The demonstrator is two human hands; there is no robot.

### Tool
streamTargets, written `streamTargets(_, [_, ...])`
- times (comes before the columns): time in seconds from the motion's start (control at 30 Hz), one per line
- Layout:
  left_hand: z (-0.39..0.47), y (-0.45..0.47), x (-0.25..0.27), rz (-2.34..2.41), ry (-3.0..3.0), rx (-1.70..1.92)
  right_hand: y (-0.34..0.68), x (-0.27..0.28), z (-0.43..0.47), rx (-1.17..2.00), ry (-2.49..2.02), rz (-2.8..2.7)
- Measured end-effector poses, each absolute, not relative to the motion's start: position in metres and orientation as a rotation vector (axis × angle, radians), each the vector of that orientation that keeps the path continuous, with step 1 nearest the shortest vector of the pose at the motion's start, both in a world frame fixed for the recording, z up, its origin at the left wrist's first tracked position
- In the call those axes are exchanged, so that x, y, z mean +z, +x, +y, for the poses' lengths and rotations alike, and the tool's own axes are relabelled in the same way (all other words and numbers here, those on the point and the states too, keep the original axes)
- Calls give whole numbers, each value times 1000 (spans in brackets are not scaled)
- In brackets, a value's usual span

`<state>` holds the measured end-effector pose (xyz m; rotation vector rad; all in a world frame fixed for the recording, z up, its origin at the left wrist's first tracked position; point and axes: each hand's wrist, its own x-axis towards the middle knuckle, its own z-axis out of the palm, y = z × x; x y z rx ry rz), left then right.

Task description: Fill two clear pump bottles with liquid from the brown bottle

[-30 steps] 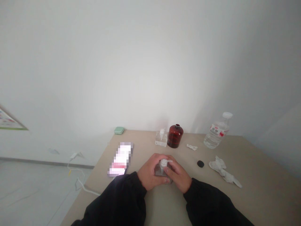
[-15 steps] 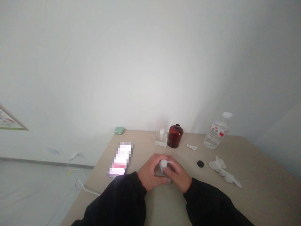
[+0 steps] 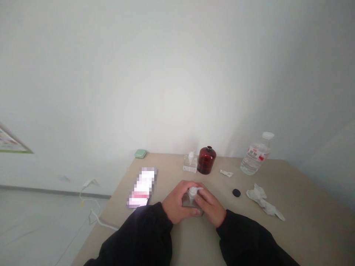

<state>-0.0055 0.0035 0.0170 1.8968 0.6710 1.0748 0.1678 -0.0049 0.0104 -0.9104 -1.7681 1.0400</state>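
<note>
A clear, square pump bottle with a white pump head stands near the middle of the table, between my two hands. My left hand is wrapped round its left side, thumb along the front. My right hand closes on the bottle's upper right side, with the thumb close to the pump's collar and the fingers behind it. The pump's short spout points right, and the far side of the bottle is hidden by my fingers.
Behind are a second clear pump bottle, an amber bottle without a cap and a water bottle. A black disc and crumpled tissues lie right. A lit phone and green case lie left.
The pump's spout has turned slightly, and my right thumb has shifted a little to the right. My left hand and the bottle's body stay where they were.
</note>
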Motion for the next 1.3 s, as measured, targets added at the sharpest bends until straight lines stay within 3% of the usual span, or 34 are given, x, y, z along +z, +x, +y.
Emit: streamTargets(1.3, [5, -5, 15, 675, 1922, 1075, 169, 7, -1, 1035, -881, -1792])
